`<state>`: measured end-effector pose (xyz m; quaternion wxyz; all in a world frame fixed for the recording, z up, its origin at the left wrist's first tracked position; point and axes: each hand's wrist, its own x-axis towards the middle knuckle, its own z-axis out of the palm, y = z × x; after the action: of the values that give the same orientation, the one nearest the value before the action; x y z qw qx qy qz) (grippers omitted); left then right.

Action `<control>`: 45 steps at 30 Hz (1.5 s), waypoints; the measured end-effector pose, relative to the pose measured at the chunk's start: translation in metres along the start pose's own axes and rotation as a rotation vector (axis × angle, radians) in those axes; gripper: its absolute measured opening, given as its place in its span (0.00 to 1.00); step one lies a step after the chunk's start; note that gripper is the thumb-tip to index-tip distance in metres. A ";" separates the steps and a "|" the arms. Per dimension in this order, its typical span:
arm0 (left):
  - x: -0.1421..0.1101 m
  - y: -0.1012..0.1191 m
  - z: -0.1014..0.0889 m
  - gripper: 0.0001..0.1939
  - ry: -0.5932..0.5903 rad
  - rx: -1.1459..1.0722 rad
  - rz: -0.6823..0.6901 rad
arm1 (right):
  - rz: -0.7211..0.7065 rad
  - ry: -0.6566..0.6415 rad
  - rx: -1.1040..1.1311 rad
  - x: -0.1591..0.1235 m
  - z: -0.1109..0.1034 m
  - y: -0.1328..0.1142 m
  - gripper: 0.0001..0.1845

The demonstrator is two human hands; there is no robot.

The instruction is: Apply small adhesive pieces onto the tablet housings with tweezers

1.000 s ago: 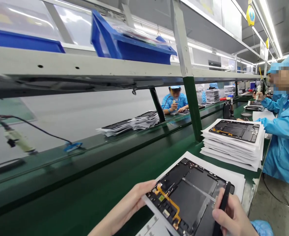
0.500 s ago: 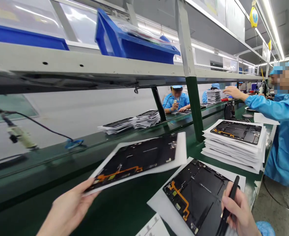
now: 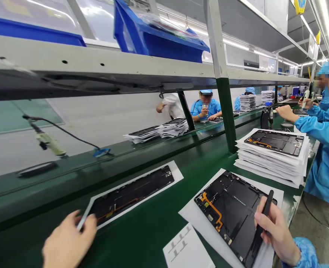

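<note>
The left hand (image 3: pixel 69 243) rests low at the near left, its fingertips (image 3: pixel 90 223) pinching the near corner of a white sheet that carries an opened tablet (image 3: pixel 133 193), back cover off. Sheet and tablet lie flat on the raised green belt at the far side of the desk (image 3: pixel 142 238). The tablet's long axis runs from the left hand away and to the right, so nearly all of its length stretches beyond the fingers, toward the green upright post (image 3: pixel 227 111).

The right hand (image 3: pixel 276 232) is closed around a black stylus-like tool (image 3: pixel 263 219), held like a pen. It sits on the near right edge of a second opened tablet (image 3: pixel 234 214) with an orange flex cable (image 3: pixel 213 210) along its left side. This one also lies on white paper, its long axis running from near right to far left (roughly crosswise to the first). The tool's lower tip is hidden against the dark board, so I cannot tell just where it touches.

The two hands are well apart, each on its own tablet; the right-hand tablet is the nearer of the two to the body. A small white card (image 3: pixel 188 249) lies between them near the desk's front edge. To the far right stands a stack of paper-interleaved tablets (image 3: pixel 273 156), and beside it a person's blue sleeve (image 3: pixel 318 124) reaches over the desk.
</note>
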<state>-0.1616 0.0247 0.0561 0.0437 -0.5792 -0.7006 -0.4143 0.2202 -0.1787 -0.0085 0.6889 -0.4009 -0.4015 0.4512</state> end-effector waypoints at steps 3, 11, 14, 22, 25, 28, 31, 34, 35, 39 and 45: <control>-0.026 -0.003 0.013 0.15 -0.118 -0.035 0.099 | 0.008 -0.031 -0.019 0.001 -0.001 0.003 0.25; -0.160 0.019 0.014 0.27 -0.461 -0.210 0.792 | 0.028 -0.076 -0.123 -0.001 -0.007 -0.005 0.25; -0.180 0.056 -0.004 0.32 -0.784 -0.091 0.842 | 0.055 -0.088 -0.166 -0.006 -0.013 -0.010 0.23; -0.178 0.092 -0.020 0.34 -0.995 0.034 0.762 | 0.172 -0.512 -0.466 0.032 -0.002 -0.045 0.21; -0.182 0.090 -0.020 0.35 -0.952 0.024 0.772 | 0.163 -0.693 -0.521 0.064 0.026 -0.050 0.21; -0.183 0.087 -0.018 0.34 -0.891 0.032 0.734 | 0.172 -0.783 -0.501 0.094 0.058 -0.035 0.20; -0.182 0.084 -0.016 0.33 -0.842 0.079 0.654 | 0.201 -0.800 -0.456 0.114 0.087 -0.008 0.20; -0.181 0.083 -0.016 0.34 -0.821 0.120 0.606 | 0.227 -0.813 -0.434 0.119 0.106 0.018 0.16; -0.180 0.083 -0.016 0.34 -0.823 0.129 0.604 | 0.230 -0.822 -0.431 0.118 0.109 0.025 0.15; -0.179 0.085 -0.017 0.34 -0.846 0.143 0.618 | 0.169 -0.846 -0.443 0.106 0.112 0.044 0.14; -0.180 0.072 -0.007 0.32 -0.695 0.216 0.782 | 0.035 -0.810 -0.585 0.098 0.114 0.041 0.08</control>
<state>-0.0452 -0.1205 0.0016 0.0199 -0.8924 -0.4443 -0.0764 0.1304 -0.0539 0.0134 0.3286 -0.3768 -0.7396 0.4507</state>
